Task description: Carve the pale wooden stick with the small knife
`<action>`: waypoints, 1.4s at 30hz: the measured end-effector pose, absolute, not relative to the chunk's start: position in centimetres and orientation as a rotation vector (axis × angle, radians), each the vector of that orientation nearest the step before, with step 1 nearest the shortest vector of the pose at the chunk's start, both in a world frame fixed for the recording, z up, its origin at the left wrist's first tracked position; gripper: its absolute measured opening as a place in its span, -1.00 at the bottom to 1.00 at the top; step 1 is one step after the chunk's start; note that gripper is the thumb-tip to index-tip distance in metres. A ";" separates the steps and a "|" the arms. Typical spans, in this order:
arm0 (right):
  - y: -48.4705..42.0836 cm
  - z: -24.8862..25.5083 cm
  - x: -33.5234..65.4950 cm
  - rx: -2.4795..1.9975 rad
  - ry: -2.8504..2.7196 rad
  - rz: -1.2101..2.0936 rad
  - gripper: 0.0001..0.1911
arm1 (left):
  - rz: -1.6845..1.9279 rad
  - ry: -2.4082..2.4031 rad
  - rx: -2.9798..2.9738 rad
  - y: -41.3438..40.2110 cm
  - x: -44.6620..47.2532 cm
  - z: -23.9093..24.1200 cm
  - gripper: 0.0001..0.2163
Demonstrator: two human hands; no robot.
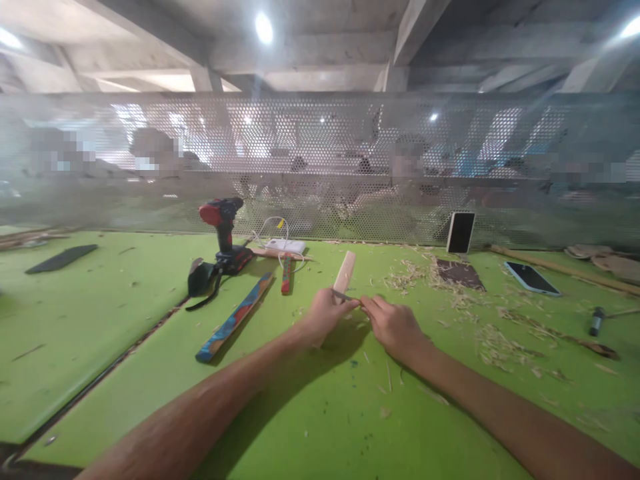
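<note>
Because the blade (345, 296) crosses the wood strip (345, 270) | left hand (323, 313) clasps the strip, probably steadying it | right hand (393, 323) pinches the blade's 3 o'clock end

A pale, flat strip of bare wood (345, 271) with a blunt far end slants away and slightly right, its near part hidden. A narrow, dark blade (344, 296) crosses it, angled down rightward.
</note>
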State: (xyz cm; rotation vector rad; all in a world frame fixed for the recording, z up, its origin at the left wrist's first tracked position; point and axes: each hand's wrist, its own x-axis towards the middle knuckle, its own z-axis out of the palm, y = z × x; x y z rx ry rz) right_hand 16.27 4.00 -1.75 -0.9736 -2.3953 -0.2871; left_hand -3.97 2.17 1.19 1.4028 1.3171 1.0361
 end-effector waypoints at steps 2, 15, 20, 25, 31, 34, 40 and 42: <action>3.9 -1.8 16.3 -0.992 -2.394 -0.289 -0.52 | 1.066 1.299 1.417 2.3 -4.0 0.7 -0.72; 4.1 -2.2 16.8 -1.025 -2.390 -0.227 -0.54 | 1.088 1.282 1.441 2.7 -3.6 0.5 -0.55; 4.2 -2.5 17.0 -1.041 -2.373 -0.165 -0.51 | 1.058 1.312 1.462 2.7 -3.7 0.3 -0.58; 4.2 -2.7 17.1 -1.056 -2.362 -0.160 -0.51 | 1.050 1.285 1.468 2.4 -3.7 0.8 -0.61; 4.3 -2.6 17.1 -1.069 -2.332 -0.116 -0.52 | 1.065 1.406 1.470 2.4 -3.5 1.0 -0.52; 4.6 -2.4 17.2 -1.046 -2.328 -0.135 -0.52 | 1.047 1.341 1.473 2.4 -3.6 0.9 -0.59; 4.7 -2.2 17.4 -0.965 -2.364 -0.082 -0.50 | 0.964 1.365 1.453 2.1 -3.9 1.8 -0.64; 4.7 -2.1 17.4 -0.969 -2.380 -0.082 -0.50 | 0.930 1.348 1.451 1.9 -3.9 2.2 -0.66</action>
